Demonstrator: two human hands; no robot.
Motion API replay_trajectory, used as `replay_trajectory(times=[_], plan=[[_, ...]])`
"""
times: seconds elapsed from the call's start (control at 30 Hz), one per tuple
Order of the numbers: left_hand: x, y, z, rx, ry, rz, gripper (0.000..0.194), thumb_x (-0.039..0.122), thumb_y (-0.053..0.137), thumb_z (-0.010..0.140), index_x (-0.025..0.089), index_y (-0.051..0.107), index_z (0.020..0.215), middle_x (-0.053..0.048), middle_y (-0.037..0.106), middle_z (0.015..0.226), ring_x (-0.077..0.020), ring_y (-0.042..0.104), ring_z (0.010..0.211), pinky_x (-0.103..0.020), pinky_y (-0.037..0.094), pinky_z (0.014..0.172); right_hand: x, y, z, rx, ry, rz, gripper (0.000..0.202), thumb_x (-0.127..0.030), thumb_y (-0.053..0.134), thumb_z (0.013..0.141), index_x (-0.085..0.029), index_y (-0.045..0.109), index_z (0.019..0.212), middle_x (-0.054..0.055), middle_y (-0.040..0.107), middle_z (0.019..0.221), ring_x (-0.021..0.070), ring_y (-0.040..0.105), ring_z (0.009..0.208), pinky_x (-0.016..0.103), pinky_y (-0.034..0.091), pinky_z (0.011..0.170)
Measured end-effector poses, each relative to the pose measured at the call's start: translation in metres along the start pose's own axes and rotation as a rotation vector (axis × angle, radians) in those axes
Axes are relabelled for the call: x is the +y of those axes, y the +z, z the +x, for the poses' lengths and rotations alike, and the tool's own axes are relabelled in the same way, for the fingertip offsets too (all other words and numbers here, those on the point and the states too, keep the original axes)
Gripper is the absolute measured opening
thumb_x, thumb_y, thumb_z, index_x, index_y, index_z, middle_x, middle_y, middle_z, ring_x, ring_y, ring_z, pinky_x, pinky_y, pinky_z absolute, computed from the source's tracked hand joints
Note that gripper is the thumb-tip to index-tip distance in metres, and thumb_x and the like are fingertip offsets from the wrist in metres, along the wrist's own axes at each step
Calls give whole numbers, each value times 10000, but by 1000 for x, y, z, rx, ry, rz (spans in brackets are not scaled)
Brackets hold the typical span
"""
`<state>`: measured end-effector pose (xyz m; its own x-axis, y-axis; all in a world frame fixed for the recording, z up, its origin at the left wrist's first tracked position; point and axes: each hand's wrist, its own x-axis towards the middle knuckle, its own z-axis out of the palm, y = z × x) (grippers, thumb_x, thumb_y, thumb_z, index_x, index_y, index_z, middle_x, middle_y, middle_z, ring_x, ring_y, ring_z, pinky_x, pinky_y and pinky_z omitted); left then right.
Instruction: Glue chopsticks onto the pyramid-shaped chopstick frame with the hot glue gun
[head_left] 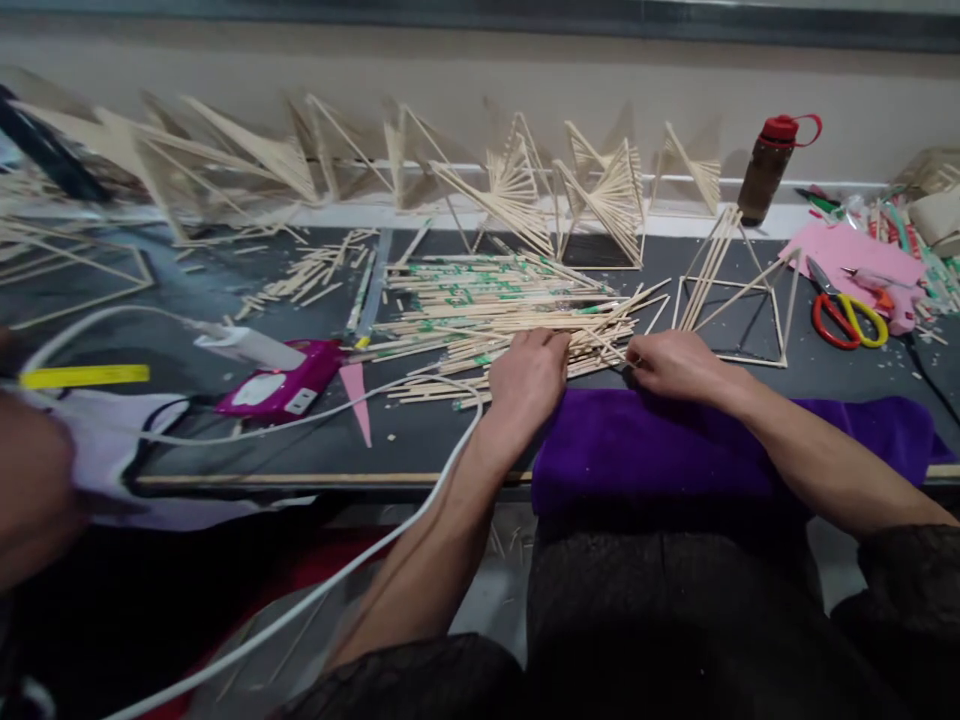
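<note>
A loose pile of thin wooden sticks, some with green and white wrapping, lies on the dark table in front of me. My left hand is closed at the near right side of the pile, with its curled fingers on several sticks; its fingertips are partly hidden. To its right, my right hand is closed in a pinch at a stick end. A purple cloth lies under my wrists at the table edge. Just beyond my right hand stands an open stick frame, with several sticks leaning on it.
Twisted stick models line the wall. Scissors, a glue gun on pink paper and a red-capped bottle are at right. A purple power socket and white cable lie left, near another person's arm.
</note>
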<state>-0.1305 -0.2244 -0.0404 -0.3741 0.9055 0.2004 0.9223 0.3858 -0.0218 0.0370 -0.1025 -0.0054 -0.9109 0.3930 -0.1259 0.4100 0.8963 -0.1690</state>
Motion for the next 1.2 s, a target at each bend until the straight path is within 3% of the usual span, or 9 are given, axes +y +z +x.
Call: replay_trajectory(times=[0.2, 0.43, 0.63, 0.77, 1.0, 1.1, 1.2], plan=[[3, 1, 0, 28, 46, -21, 356, 294, 406, 978, 217, 751, 1020, -120, 715, 1020, -264, 623, 1005, -341, 465, 772, -7, 5, -1, -50, -54, -85, 322, -193, 454, 903, -187, 696, 1114, 135, 740, 1100, 255, 690, 995, 302, 461, 743], [-3, -3, -2, 30, 74, -74, 320, 301, 466, 942, 228, 764, 1031, -104, 740, 1043, -262, 648, 1023, -340, 482, 784, -8, 4, -5, -54, -120, -96, 346, -150, 443, 905, -171, 719, 1112, 149, 746, 1068, 266, 690, 1004, 324, 484, 758], [-20, -4, 16, -5, -68, -56, 351, 349, 475, 925, 244, 763, 1096, -93, 756, 1122, -274, 673, 1004, -329, 456, 725, -14, -3, -10, -86, -137, -130, 360, -145, 412, 932, -152, 716, 1125, 160, 730, 1105, 263, 692, 1008, 317, 484, 737], [-36, -2, 30, -29, -129, -147, 337, 406, 519, 893, 271, 774, 1067, -55, 782, 1053, -262, 687, 920, -309, 440, 698, -14, -5, -11, -88, -139, -126, 364, -142, 405, 934, -147, 717, 1121, 160, 733, 1100, 254, 692, 1007, 315, 489, 754], [-39, -8, 37, 85, -141, -190, 370, 395, 483, 911, 228, 798, 1009, -108, 742, 1056, -285, 652, 995, -336, 460, 756, -14, -3, -10, -75, -142, -106, 353, -120, 415, 930, -140, 713, 1118, 160, 735, 1094, 246, 690, 1005, 311, 484, 755], [-37, -14, 37, 137, -199, -330, 312, 349, 541, 863, 215, 805, 960, -93, 735, 947, -271, 648, 975, -323, 476, 768, -12, 0, -9, -67, -141, -102, 343, -118, 428, 924, -144, 705, 1125, 158, 736, 1086, 248, 693, 996, 309, 481, 740], [-29, -19, 35, 130, -290, -730, 249, 339, 637, 771, 193, 798, 894, -42, 721, 783, -223, 653, 817, -276, 477, 657, -10, 4, -7, -48, -141, -104, 338, -132, 422, 928, -150, 708, 1107, 153, 742, 1056, 249, 700, 984, 309, 483, 732]])
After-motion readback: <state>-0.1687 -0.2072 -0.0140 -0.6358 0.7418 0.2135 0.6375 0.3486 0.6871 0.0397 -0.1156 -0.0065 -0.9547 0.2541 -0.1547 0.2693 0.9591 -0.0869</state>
